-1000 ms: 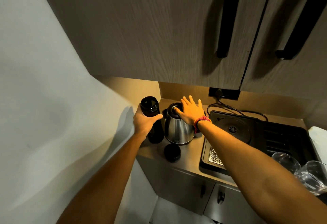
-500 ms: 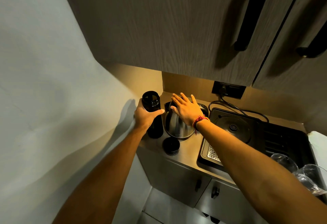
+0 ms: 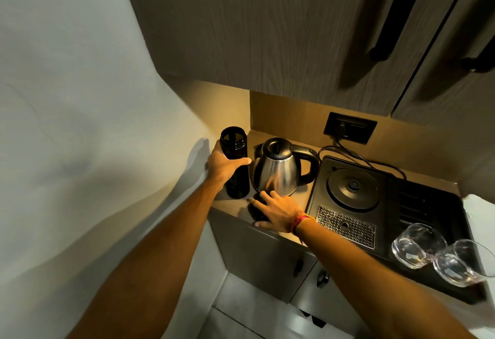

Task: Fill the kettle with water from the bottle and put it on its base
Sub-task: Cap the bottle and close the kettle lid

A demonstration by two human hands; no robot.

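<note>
1. Left hand (image 3: 224,163) is wrapped round the upper body of the dark bottle (image 3: 235,164), thumb across the front, fingers behind. Firm full grip.
2. Bottle stands upright on the counter (image 3: 230,208), mouth uncapped, base down on the wood. Can't tell the water level thru the dark wall.
3. Right hand (image 3: 277,211) lies palm-down over the black cap (image 3: 255,208) at the counter's front edge, fingers spread and curling at the cap's sides. Touching it, but whether it is actually pinched or just covered I can't tell.
4. Cap sits just in front of the bottle base, below the left-hand grip and a bit to its right.
5. Steel kettle (image 3: 277,175) stands just right of the left-hand grip, v. near the bottle but apart. It's directly behind the right hand. Black handle points right, lid looks closed.
6. Kettle is on the bare counter, not on its base.
7. Round kettle base (image 3: 353,187) sits in a black tray (image 3: 428,220), well to the right of both hands, w/ a cord (image 3: 375,163) running back to the wall socket (image 3: 349,127).
8. Metal drip grate (image 3: 345,226) at the tray front, just right of the right wrist; a red thread band (image 3: 300,222) is on that wrist.
9. Two clear glasses (image 3: 439,259) lie at the tray's far right corner, away from both hands.
</note>
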